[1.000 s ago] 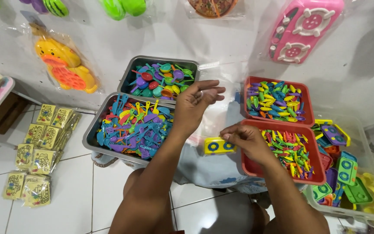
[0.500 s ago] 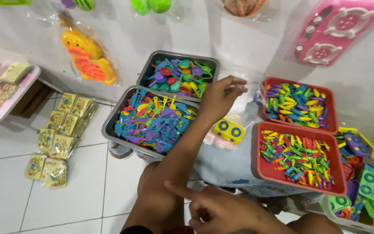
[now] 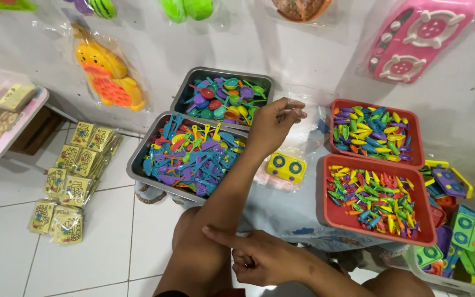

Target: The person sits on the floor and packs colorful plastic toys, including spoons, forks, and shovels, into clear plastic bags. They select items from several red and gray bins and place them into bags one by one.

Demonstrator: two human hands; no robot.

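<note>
The left hand [image 3: 275, 122] pinches a clear plastic bag [image 3: 303, 129] that looks empty, above a yellow toy stove [image 3: 285, 167]. The right hand [image 3: 259, 256], loosely curled and empty, scratches the left forearm. Trays of coloured toy utensils [image 3: 191, 157] appear full, packing barely begun.

— What sort of place is this?

— A small home workshop for sorting and packing cheap plastic toys, set up on a white tiled floor [image 3: 6, 192].

— What shows it?

— Metal trays [image 3: 138, 165] and red plastic trays [image 3: 331, 220] are heaped with tiny coloured toy pieces sorted by kind. Sealed toy packs hang on the white wall [image 3: 303, 55]: a pink toy stove [image 3: 419, 33], a yellow and orange toy set [image 3: 108, 74]. Small yellow packets [image 3: 70, 181] lie stacked on the floor, and a clear tub [image 3: 457, 242] holds more toy stoves.
</note>
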